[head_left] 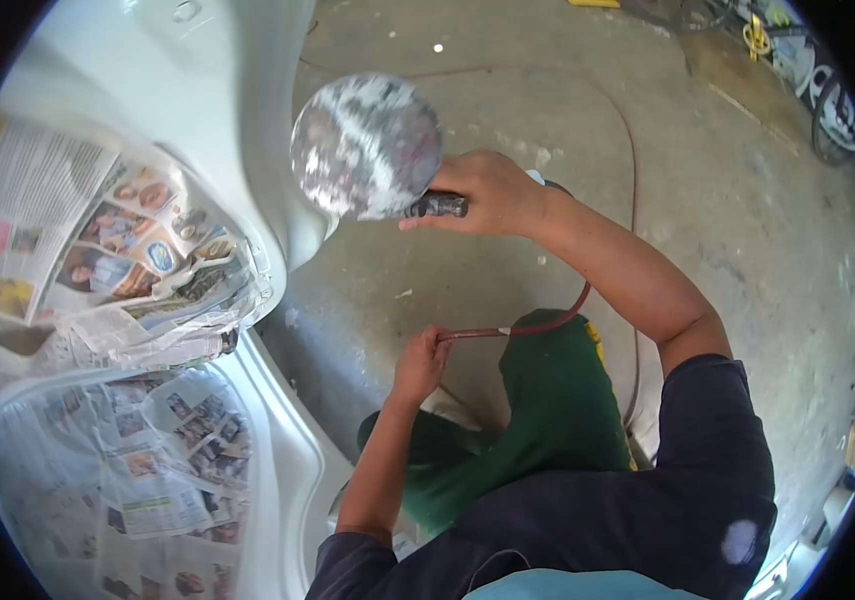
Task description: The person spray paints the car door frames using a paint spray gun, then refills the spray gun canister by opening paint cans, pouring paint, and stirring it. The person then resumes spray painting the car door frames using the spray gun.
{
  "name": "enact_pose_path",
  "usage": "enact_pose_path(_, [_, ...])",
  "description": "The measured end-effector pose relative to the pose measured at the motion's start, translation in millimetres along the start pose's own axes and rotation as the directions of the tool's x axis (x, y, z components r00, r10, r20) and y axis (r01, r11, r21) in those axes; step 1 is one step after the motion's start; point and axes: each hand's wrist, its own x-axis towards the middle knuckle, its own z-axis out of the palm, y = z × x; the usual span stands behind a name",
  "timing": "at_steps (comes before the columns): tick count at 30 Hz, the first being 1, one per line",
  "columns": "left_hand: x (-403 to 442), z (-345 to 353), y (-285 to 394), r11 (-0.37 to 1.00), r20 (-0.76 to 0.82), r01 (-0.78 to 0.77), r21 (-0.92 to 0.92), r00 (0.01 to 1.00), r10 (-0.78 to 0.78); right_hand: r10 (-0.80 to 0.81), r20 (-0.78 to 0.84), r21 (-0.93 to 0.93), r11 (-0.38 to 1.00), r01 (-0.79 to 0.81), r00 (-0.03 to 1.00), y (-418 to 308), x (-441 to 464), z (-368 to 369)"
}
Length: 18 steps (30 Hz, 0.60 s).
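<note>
My right hand (pixel 488 195) is closed around a spray gun (pixel 368 145), whose round paint cup is seen from above, smeared grey and white. A short black part of the gun shows below my fingers. The gun is raised beside a pale car body panel (pixel 273 170), and its nozzle cannot be made out. Lower down, my left hand (pixel 420 365) is closed on a dark red air hose (pixel 548 325). The hose runs from that hand across my green-trousered knee and on to the right.
Newspaper (pixel 113 215) under clear plastic masks the upper opening of the car body, and more newspaper (pixel 183 450) covers the lower one. Hose loops lie over the concrete floor (pixel 738 260). Wheels and assorted items (pixel 833 115) stand at the upper right.
</note>
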Motion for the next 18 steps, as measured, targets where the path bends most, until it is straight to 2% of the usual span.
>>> enact_pose_path(1, [6, 3, 1, 0.999, 0.012, -0.033, 0.023, 0.999, 0.032, -0.030, 0.011, -0.019, 0.999, 0.030, 0.999, -4, 5, -9])
enact_pose_path(3, [11, 7, 11, 0.997, 0.010, -0.073, 0.039, 0.997, 0.073, -0.055, -0.127, -0.067, 0.997, 0.047, 0.990, -15, 10, -28])
enact_pose_path(4, [12, 7, 18, 0.993, 0.060, -0.071, 0.090, 0.996, 0.065, -0.072, -0.120, -0.076, 0.995, 0.063, 0.990, -20, 11, -36])
enact_pose_path(6, [11, 4, 32, 0.988, 0.092, -0.077, 0.135, 0.994, 0.065, -0.106, -0.342, -0.099, 0.992, 0.076, 0.934, -29, 15, -55])
enact_pose_path(7, [9, 3, 39, 0.989, 0.142, -0.086, 0.119, 0.987, 0.069, -0.123, -0.334, -0.109, 0.990, 0.091, 0.935, -38, 15, -67])
enact_pose_path(8, [9, 2, 46, 0.990, 0.190, -0.097, 0.103, 0.979, 0.076, -0.036, -0.380, -0.132, 0.991, -0.015, 0.924, -50, 15, -80])
enact_pose_path(9, [8, 0, 53, 0.990, 0.172, -0.102, 0.093, 0.981, 0.085, 0.048, -0.426, -0.147, 0.982, -0.121, 0.904, -61, 13, -91])
enact_pose_path(10, [7, -3, 61, 0.989, 0.205, -0.128, 0.067, 0.972, 0.112, 0.028, -0.412, -0.156, 0.983, -0.100, 0.911, -69, 11, -98])
enact_pose_path(12, [-2, -2, 74, 0.991, 0.205, -0.136, 0.013, 0.970, 0.130, 0.212, -0.432, -0.041, 0.966, -0.254, 0.876, -83, 7, -102])
enact_pose_path(13, [-8, -1, 80, 0.984, 0.224, -0.177, 0.000, 0.959, 0.172, 0.195, -0.401, -0.044, 0.972, -0.231, 0.895, -89, 6, -98])
enact_pose_path(15, [-17, 0, 87, 0.977, 0.218, -0.212, -0.029, 0.952, 0.213, 0.269, -0.392, 0.001, 0.956, -0.292, 0.879, -99, 7, -88])
enact_pose_path(16, [-24, 2, 89, 0.970, 0.236, -0.244, -0.006, 0.942, 0.238, 0.256, -0.373, -0.008, 0.960, -0.279, 0.892, -100, 8, -81])
enact_pose_path(18, [-35, 8, 89, 0.966, 0.237, -0.259, -0.007, 0.938, 0.253, 0.052, -0.373, -0.113, 0.989, -0.100, 0.927, -100, 9, -62])
